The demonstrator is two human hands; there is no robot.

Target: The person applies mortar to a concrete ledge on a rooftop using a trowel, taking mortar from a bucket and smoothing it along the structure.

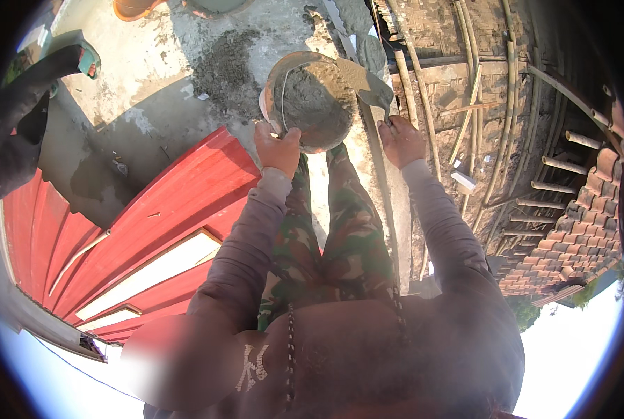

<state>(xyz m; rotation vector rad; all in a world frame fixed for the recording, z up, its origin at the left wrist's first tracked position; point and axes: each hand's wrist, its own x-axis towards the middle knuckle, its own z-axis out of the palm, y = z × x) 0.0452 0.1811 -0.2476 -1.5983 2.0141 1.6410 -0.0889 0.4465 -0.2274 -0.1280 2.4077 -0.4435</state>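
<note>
A round bucket [312, 105] holding grey wet mortar is above my camouflage-clad legs, at upper centre in the head view. My left hand [277, 145] grips the near left side of its rim, fingers closed. My right hand [401, 142], to the right of the bucket, is closed on the handle of a trowel [364, 84]; its flat blade points up and left to the bucket's right rim, coated with mortar. A narrow ledge [385, 188] with mortar along it runs beside the bucket on the right.
Bamboo poles [474, 140] over weathered woven panels and a tiled roof [584, 230] are at right. A red panelled surface [158, 216] lies at left, beside stained concrete [144, 56]. An orange basin [134, 10] sits at top; a dark cloth-like shape [15, 133] is at far left.
</note>
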